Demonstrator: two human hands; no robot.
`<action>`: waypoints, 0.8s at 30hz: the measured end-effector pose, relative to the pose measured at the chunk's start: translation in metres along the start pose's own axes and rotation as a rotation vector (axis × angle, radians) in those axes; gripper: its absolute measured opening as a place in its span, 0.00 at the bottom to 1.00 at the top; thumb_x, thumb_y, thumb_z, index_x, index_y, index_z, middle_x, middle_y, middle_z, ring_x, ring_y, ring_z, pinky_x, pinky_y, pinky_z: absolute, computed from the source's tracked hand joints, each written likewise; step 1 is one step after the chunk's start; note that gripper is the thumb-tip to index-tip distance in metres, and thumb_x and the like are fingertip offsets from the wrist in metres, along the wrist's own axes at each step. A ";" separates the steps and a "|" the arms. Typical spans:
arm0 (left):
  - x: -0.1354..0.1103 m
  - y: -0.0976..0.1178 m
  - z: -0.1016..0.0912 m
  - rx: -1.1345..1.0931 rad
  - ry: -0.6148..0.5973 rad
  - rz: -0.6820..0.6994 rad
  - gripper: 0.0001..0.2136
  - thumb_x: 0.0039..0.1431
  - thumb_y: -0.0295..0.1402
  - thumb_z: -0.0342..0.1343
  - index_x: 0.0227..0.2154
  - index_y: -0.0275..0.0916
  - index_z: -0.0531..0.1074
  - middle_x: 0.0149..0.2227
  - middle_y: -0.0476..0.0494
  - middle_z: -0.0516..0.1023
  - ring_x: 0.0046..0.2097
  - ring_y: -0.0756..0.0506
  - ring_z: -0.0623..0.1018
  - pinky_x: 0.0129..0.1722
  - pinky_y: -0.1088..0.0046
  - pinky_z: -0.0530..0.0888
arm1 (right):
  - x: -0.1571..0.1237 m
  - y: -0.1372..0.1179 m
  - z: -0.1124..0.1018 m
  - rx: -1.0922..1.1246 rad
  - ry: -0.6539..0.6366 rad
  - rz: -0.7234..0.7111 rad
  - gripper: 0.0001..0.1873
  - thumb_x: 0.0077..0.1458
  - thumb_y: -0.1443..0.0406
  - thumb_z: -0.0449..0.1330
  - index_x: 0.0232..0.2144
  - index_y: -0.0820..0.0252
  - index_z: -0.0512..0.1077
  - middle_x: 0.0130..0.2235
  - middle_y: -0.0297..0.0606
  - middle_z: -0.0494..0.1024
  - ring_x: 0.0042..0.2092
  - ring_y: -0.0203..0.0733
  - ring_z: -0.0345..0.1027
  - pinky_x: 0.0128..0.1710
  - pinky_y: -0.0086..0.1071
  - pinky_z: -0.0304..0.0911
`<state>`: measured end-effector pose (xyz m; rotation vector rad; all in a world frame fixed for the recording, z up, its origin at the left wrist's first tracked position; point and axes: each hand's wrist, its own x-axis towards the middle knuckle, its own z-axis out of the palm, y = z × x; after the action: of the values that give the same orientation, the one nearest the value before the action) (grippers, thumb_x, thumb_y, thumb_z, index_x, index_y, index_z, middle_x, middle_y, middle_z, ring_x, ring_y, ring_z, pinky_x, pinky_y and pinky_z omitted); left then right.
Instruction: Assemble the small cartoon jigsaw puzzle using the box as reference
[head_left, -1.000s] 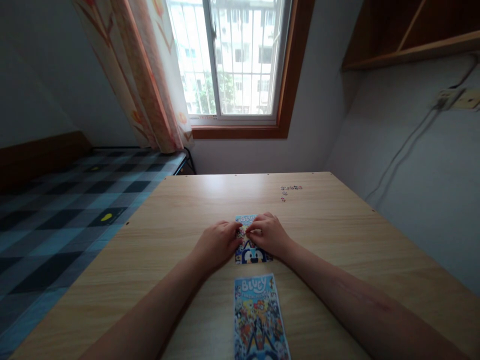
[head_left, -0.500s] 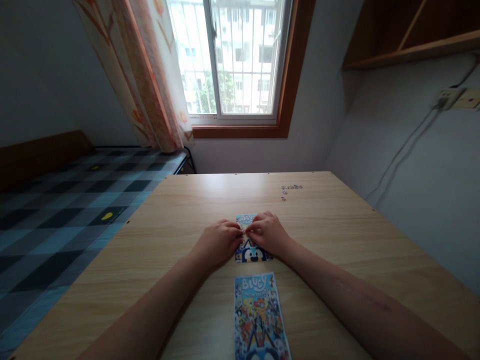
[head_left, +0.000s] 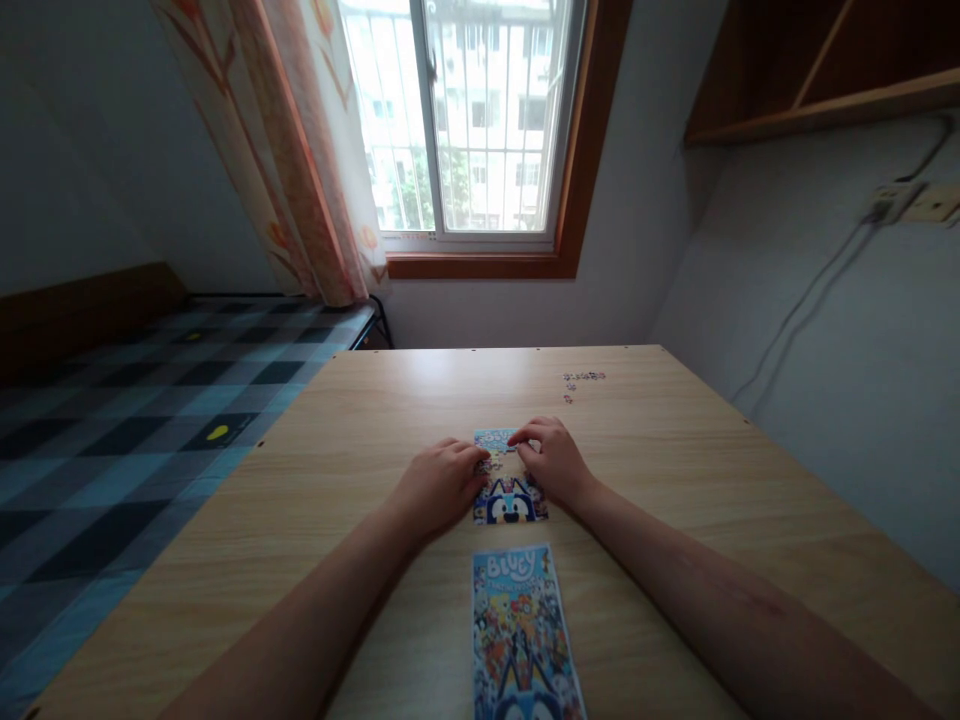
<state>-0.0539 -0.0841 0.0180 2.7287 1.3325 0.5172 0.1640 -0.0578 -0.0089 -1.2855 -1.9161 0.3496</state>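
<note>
A small colourful jigsaw puzzle [head_left: 509,497] with a blue cartoon dog lies on the wooden table [head_left: 360,420]. My left hand [head_left: 436,483] rests curled on its left edge, fingertips pressed on the pieces. My right hand [head_left: 555,461] sits at the puzzle's upper right, fingers bent and pinched together at the top edge; what they pinch is too small to name. A printed reference card [head_left: 525,632] with the same cartoon picture lies flat just in front of me, below the puzzle.
Several loose puzzle pieces [head_left: 580,380] lie at the table's far right. A bed with a checked blue cover [head_left: 135,410] stands to the left. A window [head_left: 480,120] with a curtain [head_left: 300,150] is behind the table; a wooden shelf [head_left: 817,70] hangs upper right.
My right hand has shifted slightly right and up, away from my left hand, uncovering more of the puzzle's middle. My left hand has barely moved.
</note>
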 end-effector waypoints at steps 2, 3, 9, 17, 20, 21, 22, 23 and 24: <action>0.000 0.000 0.000 -0.009 -0.005 0.027 0.10 0.65 0.35 0.55 0.44 0.43 0.79 0.46 0.43 0.82 0.49 0.40 0.77 0.52 0.62 0.73 | 0.001 0.001 0.000 -0.009 -0.003 0.007 0.13 0.53 0.75 0.61 0.28 0.55 0.82 0.34 0.37 0.80 0.43 0.45 0.69 0.50 0.37 0.60; 0.000 0.000 -0.001 -0.013 -0.010 0.038 0.10 0.66 0.36 0.54 0.43 0.44 0.80 0.46 0.44 0.82 0.49 0.41 0.77 0.52 0.62 0.73 | 0.001 0.001 0.000 -0.015 -0.005 0.000 0.13 0.52 0.75 0.61 0.28 0.54 0.82 0.34 0.37 0.80 0.44 0.45 0.69 0.50 0.37 0.60; 0.001 -0.001 -0.002 -0.035 0.002 0.030 0.10 0.64 0.34 0.55 0.41 0.44 0.81 0.46 0.43 0.82 0.48 0.41 0.77 0.52 0.62 0.74 | 0.002 0.001 0.004 -0.038 -0.011 0.018 0.12 0.54 0.73 0.61 0.30 0.53 0.82 0.36 0.36 0.80 0.45 0.45 0.68 0.52 0.37 0.59; 0.001 -0.004 -0.001 -0.055 0.018 0.044 0.08 0.64 0.34 0.54 0.39 0.43 0.79 0.46 0.42 0.82 0.48 0.41 0.78 0.52 0.61 0.75 | 0.018 0.013 -0.015 -0.007 0.101 0.045 0.14 0.53 0.70 0.59 0.39 0.52 0.82 0.41 0.38 0.80 0.49 0.46 0.68 0.56 0.40 0.59; 0.000 -0.006 -0.001 -0.085 0.141 0.046 0.08 0.64 0.33 0.54 0.39 0.44 0.79 0.51 0.41 0.80 0.52 0.40 0.77 0.55 0.58 0.74 | 0.037 0.035 -0.047 0.050 0.191 0.130 0.16 0.57 0.66 0.55 0.43 0.55 0.81 0.46 0.40 0.81 0.47 0.46 0.70 0.52 0.39 0.64; 0.000 -0.008 0.000 -0.097 0.195 0.036 0.09 0.64 0.33 0.53 0.40 0.43 0.78 0.53 0.41 0.79 0.53 0.40 0.76 0.56 0.57 0.74 | 0.042 0.045 -0.059 0.028 0.236 0.169 0.18 0.58 0.65 0.54 0.46 0.56 0.80 0.48 0.41 0.80 0.48 0.47 0.70 0.52 0.39 0.64; 0.000 -0.011 0.001 -0.108 0.244 0.015 0.09 0.65 0.34 0.52 0.40 0.43 0.78 0.53 0.40 0.78 0.54 0.40 0.76 0.56 0.56 0.73 | 0.045 0.057 -0.070 -0.023 0.286 0.198 0.20 0.58 0.65 0.53 0.48 0.58 0.79 0.50 0.42 0.80 0.50 0.48 0.70 0.53 0.39 0.63; 0.001 -0.014 0.002 -0.119 0.281 -0.015 0.10 0.65 0.34 0.52 0.41 0.43 0.78 0.53 0.40 0.78 0.54 0.39 0.76 0.57 0.55 0.73 | 0.045 0.069 -0.080 -0.098 0.313 0.226 0.22 0.59 0.65 0.51 0.51 0.58 0.77 0.52 0.43 0.79 0.53 0.48 0.69 0.56 0.39 0.62; 0.002 -0.018 0.003 -0.131 0.309 -0.055 0.11 0.64 0.34 0.51 0.41 0.42 0.79 0.53 0.39 0.78 0.55 0.39 0.76 0.57 0.54 0.73 | 0.044 0.081 -0.088 -0.189 0.333 0.276 0.24 0.59 0.66 0.50 0.54 0.59 0.76 0.54 0.44 0.78 0.55 0.49 0.67 0.58 0.39 0.59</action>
<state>-0.0655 -0.0712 0.0118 2.5747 1.3719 1.0169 0.2734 0.0002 0.0191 -1.6273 -1.5215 0.0837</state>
